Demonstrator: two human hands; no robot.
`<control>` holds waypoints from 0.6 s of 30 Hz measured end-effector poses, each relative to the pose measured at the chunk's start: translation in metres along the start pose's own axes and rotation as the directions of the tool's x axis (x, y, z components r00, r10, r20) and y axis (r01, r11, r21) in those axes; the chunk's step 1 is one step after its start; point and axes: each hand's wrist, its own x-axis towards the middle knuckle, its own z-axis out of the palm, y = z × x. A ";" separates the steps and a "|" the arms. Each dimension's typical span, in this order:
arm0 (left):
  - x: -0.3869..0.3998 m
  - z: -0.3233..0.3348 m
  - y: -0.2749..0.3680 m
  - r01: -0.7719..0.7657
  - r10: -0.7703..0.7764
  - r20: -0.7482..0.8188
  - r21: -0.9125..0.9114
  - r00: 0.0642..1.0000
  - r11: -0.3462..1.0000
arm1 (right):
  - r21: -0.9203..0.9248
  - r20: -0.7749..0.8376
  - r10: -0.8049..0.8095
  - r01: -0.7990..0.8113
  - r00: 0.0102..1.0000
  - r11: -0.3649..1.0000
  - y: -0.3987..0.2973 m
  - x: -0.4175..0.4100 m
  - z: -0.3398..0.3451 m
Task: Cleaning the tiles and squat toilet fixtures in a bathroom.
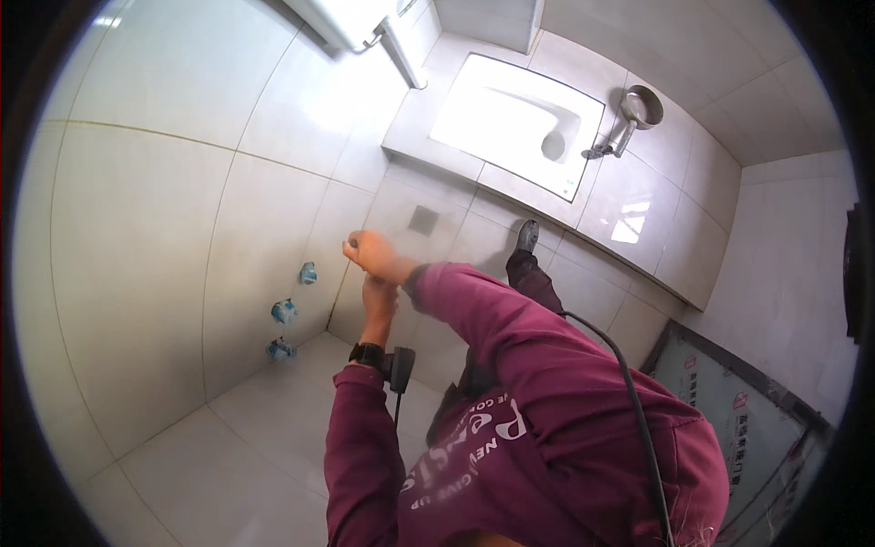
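My right hand (372, 253) is curled into a fist in front of the tiled wall. A small dark spot, possibly the end of a held thing, shows at its finger side; what it is cannot be told. Just below it, my left hand (380, 297) touches or nearly touches the right wrist, its fingers partly hidden and blurred. A black watch-like band (368, 354) and a black device (401, 370) with a cable are on the left wrist. Beside the hands, several blue-wrapped pipe outlets, among them an upper one (309, 273) and a middle one (284, 311), stick out of the wall.
A white squat toilet (506, 102) is set in a raised tiled step (437, 167). A metal long-handled pan (641, 108) lies beside it. A square floor drain (424, 220) lies before the step. A glass panel (724, 417) with printed film is at lower right; a black cable runs along my right arm.
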 end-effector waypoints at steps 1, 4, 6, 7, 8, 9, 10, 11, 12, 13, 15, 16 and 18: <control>0.004 -0.002 -0.008 -0.187 0.190 -0.059 0.061 0.980 0.981 | -0.009 -0.056 -0.028 0.027 0.998 1.000 0.001 0.002 0.006; 0.017 -0.017 -0.040 -0.457 0.533 -0.143 0.365 0.834 0.811 | -0.122 -0.126 -0.093 0.078 0.988 0.990 -0.002 0.005 0.027; 0.014 -0.036 -0.043 -0.502 0.669 -0.093 0.587 0.737 0.635 | -0.148 -0.107 -0.119 0.102 0.987 0.984 -0.030 -0.003 0.027; 0.003 -0.023 -0.030 -0.418 0.603 -0.087 0.642 0.793 0.643 | -0.158 -0.118 -0.019 0.000 0.993 0.987 -0.020 -0.003 0.017; 0.004 -0.026 -0.030 -0.448 0.618 -0.015 0.676 0.786 0.585 | -0.136 -0.167 0.027 -0.050 0.986 0.989 -0.021 -0.006 0.018; 0.000 -0.028 -0.028 -0.552 0.697 0.013 0.621 0.717 0.557 | -0.127 -0.156 0.022 -0.042 0.988 0.991 -0.024 -0.008 0.016; 0.003 -0.054 -0.046 -0.593 0.758 0.064 0.667 0.649 0.451 | 0.033 0.034 0.086 -0.087 0.996 0.996 -0.054 -0.017 0.019; -0.014 -0.048 -0.017 -0.421 0.425 0.070 0.351 0.902 0.836 | 0.110 0.125 0.169 -0.183 0.978 0.977 -0.053 -0.020 0.004; -0.047 -0.040 0.019 -0.057 0.048 0.249 0.028 0.967 0.998 | 0.257 0.287 0.128 -0.205 0.949 0.944 -0.046 -0.021 -0.013; -0.065 -0.050 0.023 -0.075 0.107 0.276 -0.126 0.955 0.989 | 0.407 0.460 0.031 -0.241 0.888 0.881 -0.058 -0.022 -0.020; -0.101 -0.073 0.036 -0.096 0.243 0.380 -0.367 0.893 0.925 | 0.605 0.718 -0.245 -0.410 0.651 0.683 -0.109 -0.036 -0.050; -0.124 -0.077 0.051 -0.094 0.322 0.461 -0.452 0.827 0.887 | 0.634 0.769 -0.393 -0.527 0.504 0.566 -0.129 -0.044 -0.064; -0.155 -0.072 0.073 -0.055 0.403 0.507 -0.569 0.762 0.820 | 0.638 0.757 -0.523 -0.612 0.391 0.467 -0.154 -0.045 -0.068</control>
